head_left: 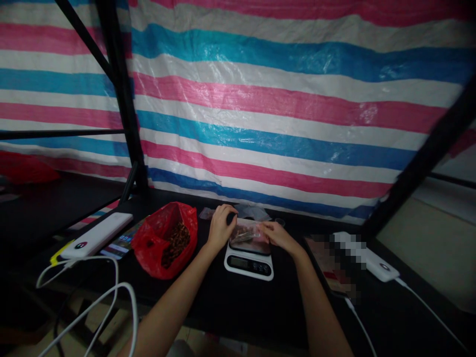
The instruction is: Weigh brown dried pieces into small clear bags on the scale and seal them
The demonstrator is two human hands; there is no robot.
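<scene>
A white digital kitchen scale (231, 268) with a dark display stands on the black table in front of me. On its weighing plate lies a small clear plastic bag (245, 232) with brownish contents too blurred to name. My right hand (278, 236) pinches the bag's right edge. At the plate's back left corner, my left hand (222, 224) has its fingers curled toward the thumb around a dark spot; what it holds, if anything, is unclear. To the left, an open red plastic bag (148, 248) contains many small brown pieces (177, 243).
Flat clear plastic (253, 212) and a small packet (207, 213) lie behind the scale. A white power bank (100, 233) with looping cables and a phone (118, 243) are at left. Another phone (327, 267) and power bank (375, 260) lie right. Black frame posts (126, 99) flank a striped sheet (260, 124).
</scene>
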